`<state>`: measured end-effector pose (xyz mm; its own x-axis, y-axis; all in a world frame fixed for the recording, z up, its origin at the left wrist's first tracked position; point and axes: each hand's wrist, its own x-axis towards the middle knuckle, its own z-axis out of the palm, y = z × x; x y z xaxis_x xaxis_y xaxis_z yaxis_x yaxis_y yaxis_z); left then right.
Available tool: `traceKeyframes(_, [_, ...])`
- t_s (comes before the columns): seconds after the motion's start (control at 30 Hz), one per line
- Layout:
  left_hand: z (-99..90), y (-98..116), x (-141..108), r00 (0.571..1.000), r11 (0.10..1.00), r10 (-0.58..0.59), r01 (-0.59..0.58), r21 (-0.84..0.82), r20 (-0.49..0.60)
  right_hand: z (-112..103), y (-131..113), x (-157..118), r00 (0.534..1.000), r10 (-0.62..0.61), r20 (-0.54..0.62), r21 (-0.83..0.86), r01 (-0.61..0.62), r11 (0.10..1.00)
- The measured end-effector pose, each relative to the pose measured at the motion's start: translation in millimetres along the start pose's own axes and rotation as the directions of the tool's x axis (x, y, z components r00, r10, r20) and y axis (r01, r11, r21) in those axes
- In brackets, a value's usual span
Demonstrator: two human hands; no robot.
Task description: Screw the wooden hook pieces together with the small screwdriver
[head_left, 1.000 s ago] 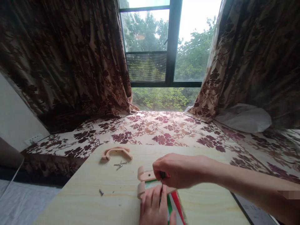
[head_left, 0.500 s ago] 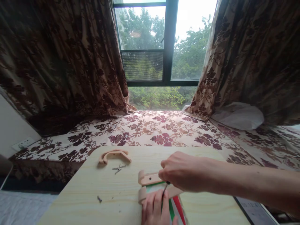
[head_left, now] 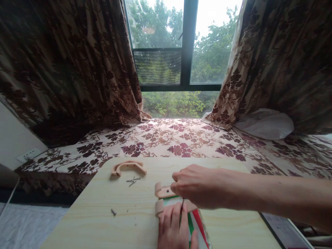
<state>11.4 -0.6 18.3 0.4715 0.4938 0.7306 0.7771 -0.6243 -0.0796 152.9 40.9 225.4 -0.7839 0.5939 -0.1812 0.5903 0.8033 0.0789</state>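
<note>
- One loose screw [head_left: 113, 212] lies at the left on the wooden board [head_left: 85, 212]; small and hard, it should roll easily and is best pinched by its head.
- Two curved wooden pieces [head_left: 132, 165] sit at the far left, touching; likely light and stiff, easily lifted by the middle of the arc.
- Several screws [head_left: 133, 181] lie crossed just nearer.
- Two more pieces, a far wooden piece [head_left: 164, 191] and a near wooden piece [head_left: 159, 209], lie side by side at centre over a striped sheet [head_left: 198, 223], thin and probably slippery; their long edges offer firm hold.
- The left hand [head_left: 172, 228] rests extended across the near one, thumb apart; whether its fingertips pinch anything, I cannot tell.
- The right hand [head_left: 198, 186] is closed around a thin dark tool [head_left: 183, 202], handle hidden.
</note>
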Motion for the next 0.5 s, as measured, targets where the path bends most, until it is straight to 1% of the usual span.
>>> traceKeyframes(0.07, [-1.9,0.5,-1.0,0.999,1.000,0.026,-0.026,-0.003,0.029,-0.5,1.0,0.2,0.999,-0.049,-0.014,0.019,0.049,0.999])
traceKeyframes(0.13, [-2.7,3.8,-1.9,0.998,0.999,-0.028,0.029,-0.031,0.055,0.0,0.6,1.5,0.998,-0.065,-0.010,0.028,0.066,0.997])
traceKeyframes(0.2, [-2.9,7.6,-2.1,0.993,0.992,-0.098,0.103,-0.071,0.071,-0.5,-1.1,3.3,0.999,-0.021,0.037,0.020,0.020,1.000])
traceKeyframes(0.27, [-3.6,8.8,-1.6,0.990,0.987,-0.116,0.124,-0.101,0.083,-3.1,-2.7,4.5,0.992,0.061,0.106,-0.008,-0.060,0.998])
traceKeyframes(0.3, [-4.6,8.2,-1.0,0.991,0.989,-0.096,0.106,-0.107,0.089,-5.0,-3.2,4.6,0.987,0.097,0.132,-0.019,-0.095,0.995])
traceKeyframes(0.37, [-7.7,5.2,0.3,0.994,0.994,-0.036,0.047,-0.104,0.100,-9.4,-2.7,3.5,0.982,0.125,0.141,-0.021,-0.123,0.992])
traceKeyframes(0.43, [-12.0,2.2,1.7,0.993,0.996,0.003,0.008,-0.094,0.118,-13.0,-0.9,1.2,0.988,0.113,0.108,-0.022,-0.111,0.994])
traceKeyframes(0.5, [-16.3,1.1,2.9,0.990,0.996,-0.003,0.016,-0.092,0.142,-14.2,1.0,-0.9,0.993,0.081,0.086,-0.022,-0.080,0.997])
